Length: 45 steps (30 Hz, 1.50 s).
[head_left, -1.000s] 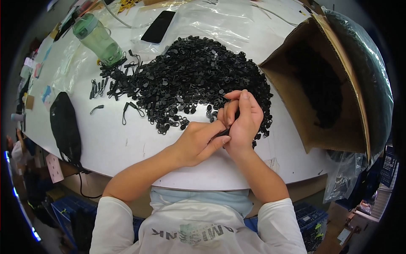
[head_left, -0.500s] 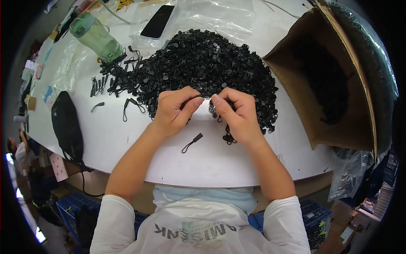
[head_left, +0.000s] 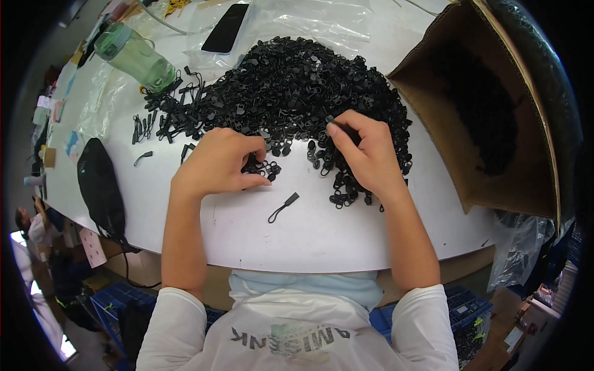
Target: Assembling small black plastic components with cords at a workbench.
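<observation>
A large heap of small black zipper sliders lies on the white table beyond my hands. My left hand rests at the heap's near left edge, thumb and forefinger apart around a few loose zipper sliders. My right hand is over the near right of the heap, thumb and forefinger pinched on a small black piece; most of it is hidden by the fingers. One black cord zipper pull with a loop lies alone between my forearms. More cord pulls are scattered left of the heap.
A green translucent bottle and a dark phone stand or lie at the back left. On the left is a black pouch. An open cardboard box with a dark mass inside is at the right. Clear plastic bags cover the far side.
My hands have parted from their meeting point in front of the heap. The left moved left and down, opening over loose sliders; the right moved slightly right and up.
</observation>
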### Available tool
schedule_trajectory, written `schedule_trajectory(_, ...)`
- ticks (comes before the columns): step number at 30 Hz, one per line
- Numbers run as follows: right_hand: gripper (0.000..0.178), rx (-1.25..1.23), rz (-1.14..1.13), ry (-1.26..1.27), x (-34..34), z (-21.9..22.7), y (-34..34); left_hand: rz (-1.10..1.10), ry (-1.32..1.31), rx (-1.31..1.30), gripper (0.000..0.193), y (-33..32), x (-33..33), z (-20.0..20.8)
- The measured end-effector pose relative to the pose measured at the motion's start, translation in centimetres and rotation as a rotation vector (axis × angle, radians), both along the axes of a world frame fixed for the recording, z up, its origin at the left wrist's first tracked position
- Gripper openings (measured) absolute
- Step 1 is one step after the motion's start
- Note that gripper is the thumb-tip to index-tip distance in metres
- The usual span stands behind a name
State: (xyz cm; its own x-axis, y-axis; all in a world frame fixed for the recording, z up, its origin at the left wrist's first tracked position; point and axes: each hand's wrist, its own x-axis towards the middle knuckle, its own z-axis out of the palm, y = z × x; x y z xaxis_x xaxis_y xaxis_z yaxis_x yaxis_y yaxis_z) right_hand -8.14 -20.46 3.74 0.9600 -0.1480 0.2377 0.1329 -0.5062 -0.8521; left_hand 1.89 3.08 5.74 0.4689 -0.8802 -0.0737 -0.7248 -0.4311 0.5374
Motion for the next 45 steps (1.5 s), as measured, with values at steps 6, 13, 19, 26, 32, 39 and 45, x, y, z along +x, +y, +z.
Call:
schedule_trajectory(6,0.016,0.033,0.052,0.188,-0.5,0.7,-0.4,0.023,-0.074,0.029,0.035,-1.0,-0.8,-1.3)
schedule_trajectory(13,0.018,0.277,0.070,0.213,-0.2,0.1,-0.3,0.043,-0.179,0.062,0.027,-1.9,-2.1,-1.7)
schedule_trajectory(19,0.021,0.490,0.216,0.230,-0.4,0.6,-1.1,0.088,-0.255,-0.018,0.025,-2.8,-2.8,-2.3)
schedule_trajectory(26,0.024,0.712,0.308,0.304,-0.5,0.8,-1.1,0.070,-0.272,0.008,0.021,-2.6,-2.9,-2.3)
schedule_trajectory(32,0.025,0.722,0.322,0.233,-0.5,1.3,-1.5,0.116,-0.140,-0.085,0.019,-2.6,-2.3,-2.0)
schedule_trajectory(39,0.024,0.809,0.227,0.244,-0.9,1.4,-1.4,0.256,0.828,-0.888,0.021,-2.1,-1.1,-2.6)
schedule_trajectory(45,0.021,0.182,0.091,0.073,-0.5,0.3,-0.3,0.188,1.166,-0.889,0.021,-1.7,-0.2,-2.5)
